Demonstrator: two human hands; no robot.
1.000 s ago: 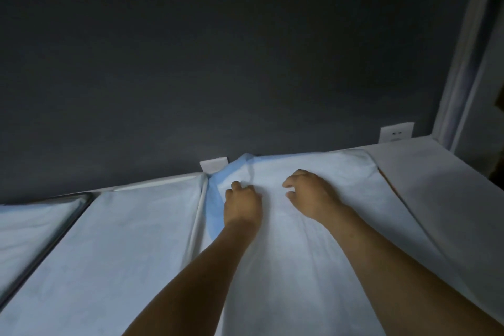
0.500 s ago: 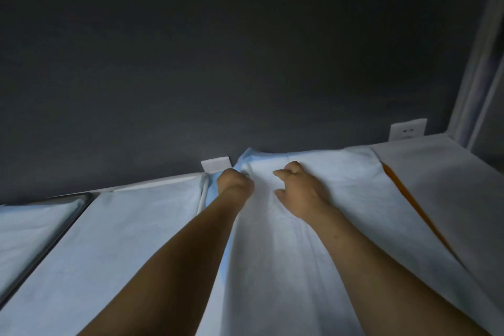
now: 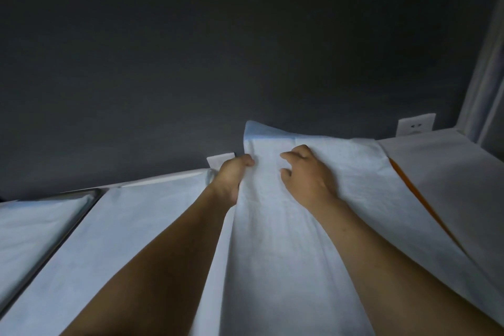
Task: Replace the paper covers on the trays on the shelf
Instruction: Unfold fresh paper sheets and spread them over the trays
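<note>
Since 0.5 s ago, the far edge of the paper cover (image 3: pixel 286 240) stands higher against the dark wall (image 3: pixel 245 49), its blue underside showing along the top; both my hands sit slightly further toward that wall.

Landmark: wall socket (image 3: pixel 416 127), low on the dark wall at the back of the shelf.

My left hand (image 3: pixel 231 180) is well to the left of the socket, closed around the left edge of the paper cover, thumb on the white top face, fingers hidden beneath the sheet. My right hand (image 3: pixel 308 172) is between the left hand and the socket, palm down on the cover, fingers curled and spread, pressing the sheet; it grips nothing that I can see.

Paper cover: white top, blue backing, lying lengthwise from the near edge of the view to the wall, left of the socket. Its far left corner is lifted and leans on the wall.

Directly below the socket: another white covered tray (image 3: pixel 450 172). An orange strip (image 3: pixel 409 188) shows in the gap between it and the cover I hold.

Further left of the socket, beyond my left arm: 1 white covered tray (image 3: pixel 122 226), then 1 tray with a dark metal rim (image 3: pixel 54 229) exposed. A small white tab (image 3: pixel 219 159) sits on the wall just beside my left hand.

Lighting is dim; fine texture not resolvable.
</note>
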